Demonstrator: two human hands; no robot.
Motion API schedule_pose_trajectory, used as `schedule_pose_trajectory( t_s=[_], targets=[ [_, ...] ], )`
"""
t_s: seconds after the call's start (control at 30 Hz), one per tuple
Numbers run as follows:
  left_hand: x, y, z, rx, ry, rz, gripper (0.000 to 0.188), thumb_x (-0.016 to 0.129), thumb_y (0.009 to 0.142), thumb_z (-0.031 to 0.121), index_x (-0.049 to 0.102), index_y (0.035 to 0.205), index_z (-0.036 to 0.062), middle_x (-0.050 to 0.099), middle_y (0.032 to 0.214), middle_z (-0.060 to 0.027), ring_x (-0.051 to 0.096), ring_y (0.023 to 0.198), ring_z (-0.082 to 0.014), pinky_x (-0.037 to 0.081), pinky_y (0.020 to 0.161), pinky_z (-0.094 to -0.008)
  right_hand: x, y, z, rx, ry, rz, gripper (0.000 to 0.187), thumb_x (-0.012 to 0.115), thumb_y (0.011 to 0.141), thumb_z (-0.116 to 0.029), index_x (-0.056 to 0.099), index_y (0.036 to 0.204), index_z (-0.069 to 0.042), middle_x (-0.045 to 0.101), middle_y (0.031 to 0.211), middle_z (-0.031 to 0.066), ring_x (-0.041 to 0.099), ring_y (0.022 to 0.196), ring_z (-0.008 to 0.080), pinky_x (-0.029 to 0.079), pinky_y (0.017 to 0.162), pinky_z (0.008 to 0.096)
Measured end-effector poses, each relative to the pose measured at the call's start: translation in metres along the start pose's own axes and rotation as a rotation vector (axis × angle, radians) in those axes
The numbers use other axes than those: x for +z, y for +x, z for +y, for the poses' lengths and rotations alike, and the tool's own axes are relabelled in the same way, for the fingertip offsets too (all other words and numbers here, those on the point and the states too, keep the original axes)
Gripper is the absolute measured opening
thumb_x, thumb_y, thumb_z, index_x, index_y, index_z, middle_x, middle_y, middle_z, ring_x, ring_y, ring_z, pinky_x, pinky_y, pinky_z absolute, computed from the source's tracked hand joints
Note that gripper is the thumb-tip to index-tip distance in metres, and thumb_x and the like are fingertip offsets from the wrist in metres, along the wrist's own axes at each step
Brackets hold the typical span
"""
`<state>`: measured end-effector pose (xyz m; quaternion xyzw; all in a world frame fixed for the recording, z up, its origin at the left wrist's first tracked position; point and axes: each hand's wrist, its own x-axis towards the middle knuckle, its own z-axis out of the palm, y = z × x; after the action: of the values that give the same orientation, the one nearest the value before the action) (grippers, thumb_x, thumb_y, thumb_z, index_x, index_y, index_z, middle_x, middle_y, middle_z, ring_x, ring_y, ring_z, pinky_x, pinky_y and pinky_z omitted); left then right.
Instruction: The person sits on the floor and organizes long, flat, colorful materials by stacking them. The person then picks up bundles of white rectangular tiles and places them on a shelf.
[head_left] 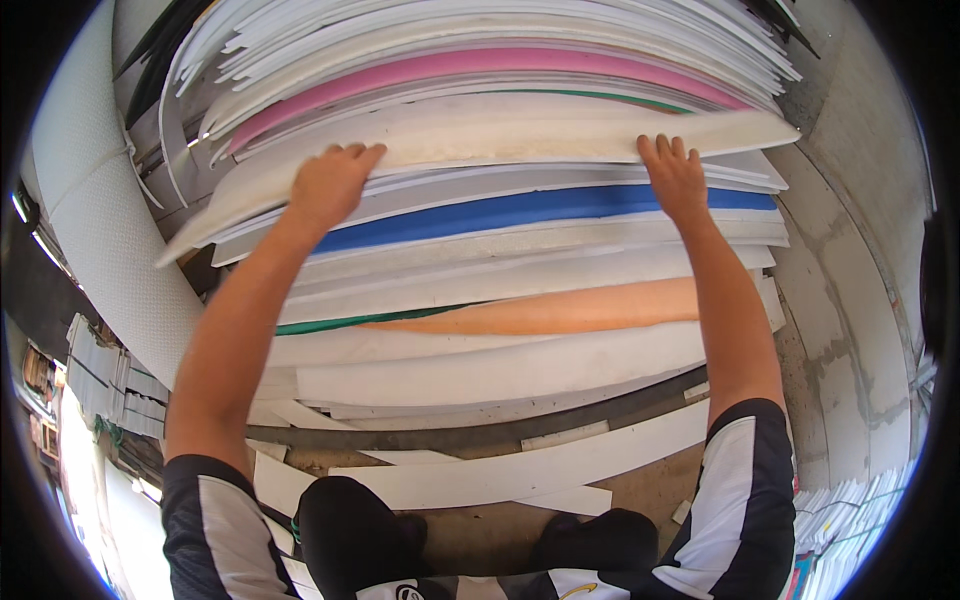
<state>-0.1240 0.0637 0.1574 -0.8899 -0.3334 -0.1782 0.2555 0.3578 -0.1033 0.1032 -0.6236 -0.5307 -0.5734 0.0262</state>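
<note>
A long, thick off-white foam sheet (510, 138) lies across the stack, its near edge bowed in this view. My left hand (335, 185) grips that edge left of the middle, fingers over the top. Farther along to the right, my right hand (675, 178) holds the same edge with its fingers curled over it. Both thumbs are hard to see. Just under the sheet, on the near side, are thin white and grey sheets, then a blue sheet (500, 212). Beyond it a pink sheet (480, 64) shows among more white ones.
Nearer in the stack are an orange sheet (560, 306) and a green strip (380, 320). White offcuts (520, 455) lie on the floor by my legs. A big textured white roll (100, 200) stands at left; a grey concrete wall (840, 300) is at right. Bundled white strips (850, 520) sit lower right.
</note>
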Motion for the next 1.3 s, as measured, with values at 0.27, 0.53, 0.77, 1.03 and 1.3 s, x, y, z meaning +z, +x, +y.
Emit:
schedule_pose_trajectory(
  t_s=[0.27, 0.53, 0.77, 1.03, 1.3],
  targets=[
    [0.085, 0.015, -0.044, -0.089, -0.123, 0.075, 0.054, 0.060, 0.096, 0.050, 0.054, 0.140, 0.0188, 0.056, 0.142, -0.0151, 0.053, 0.130, -0.0346, 0.046, 0.102, -0.0551, 0.033, 0.047, -0.039, 0.236, 0.289, -0.474, 0.040, 0.060, 0.096, -0.015, 0.048, 0.135, -0.017, 0.054, 0.119, 0.0142, 0.067, 0.101, 0.0343, 0.063, 0.074, 0.0438],
    [0.110, 0.030, -0.070, -0.150, -0.235, -0.015, 0.061, 0.050, 0.099, 0.060, 0.052, 0.147, 0.0223, 0.046, 0.153, -0.0174, 0.039, 0.143, -0.0362, 0.030, 0.115, -0.0617, 0.054, 0.060, -0.034, 0.209, 0.483, -0.554, 0.048, 0.053, 0.103, -0.025, 0.043, 0.149, -0.017, 0.055, 0.126, 0.0191, 0.065, 0.107, 0.0400, 0.058, 0.088, 0.0506],
    [0.108, 0.028, -0.033, -0.319, -0.088, 0.119, 0.052, 0.051, 0.101, 0.051, 0.059, 0.141, 0.0181, 0.046, 0.153, -0.0187, 0.040, 0.142, -0.0380, 0.033, 0.112, -0.0612, 0.049, 0.008, -0.046, 0.337, 0.596, -0.257, 0.048, 0.057, 0.100, -0.026, 0.047, 0.145, -0.019, 0.059, 0.129, 0.0215, 0.061, 0.115, 0.0430, 0.053, 0.093, 0.0528],
    [0.121, -0.116, 0.222, 0.379, -0.642, 0.260, 0.035, 0.077, 0.081, 0.027, 0.068, 0.112, 0.0147, 0.063, 0.118, -0.0105, 0.058, 0.112, -0.0329, 0.046, 0.095, -0.0470, -0.065, -0.197, -0.098, 0.181, 0.706, -0.240, 0.056, 0.075, 0.084, -0.029, 0.058, 0.137, -0.016, 0.057, 0.134, 0.0172, 0.052, 0.128, 0.0374, 0.039, 0.110, 0.0528],
    [0.143, -0.323, 0.393, 0.303, -0.641, -0.955, 0.091, 0.082, 0.075, 0.053, 0.042, 0.145, 0.0113, 0.044, 0.144, -0.0197, 0.042, 0.134, -0.0381, 0.039, 0.108, -0.0531, -0.171, -0.429, -0.145, -0.227, 1.014, -1.121, 0.103, 0.089, 0.069, -0.041, 0.036, 0.154, -0.019, 0.033, 0.158, 0.0211, 0.031, 0.147, 0.0398, 0.028, 0.120, 0.0528]
  ],
)
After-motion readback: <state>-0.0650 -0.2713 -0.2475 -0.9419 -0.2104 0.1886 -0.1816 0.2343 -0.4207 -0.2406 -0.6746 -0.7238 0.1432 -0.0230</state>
